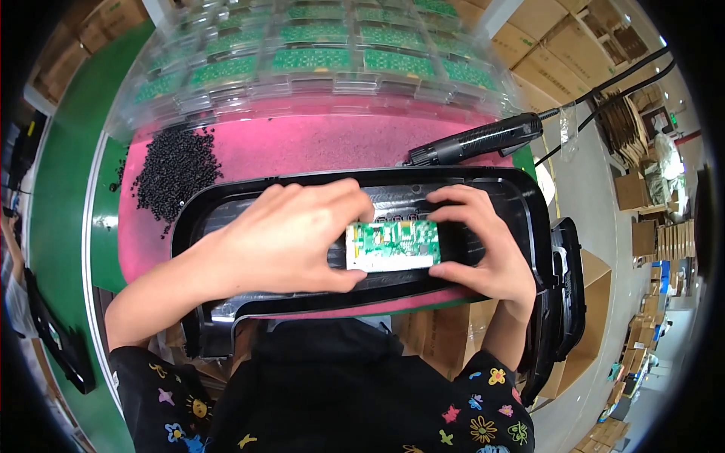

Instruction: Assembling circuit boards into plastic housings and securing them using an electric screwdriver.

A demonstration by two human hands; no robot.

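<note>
A green circuit board point(396, 244) with a white strip along its near edge is held level over a long black plastic housing point(535, 219). My left hand point(291, 238) grips the board's left end between thumb and fingers. At the opposite end, the thumb and fingers of my right hand point(491, 245) close on the right edge. Under the board, the housing lies hollow side up, its inner middle partly hidden by the board and my hands. Whether the board touches the housing floor I cannot tell.
A pink mat point(317, 143) covers the bench. A heap of small black screws point(175, 170) lies left, a corded electric screwdriver point(483, 141) right. Stacked clear trays point(310, 79) of green boards stand behind. More black housings point(570, 291) and an open carton point(593, 325) are at right.
</note>
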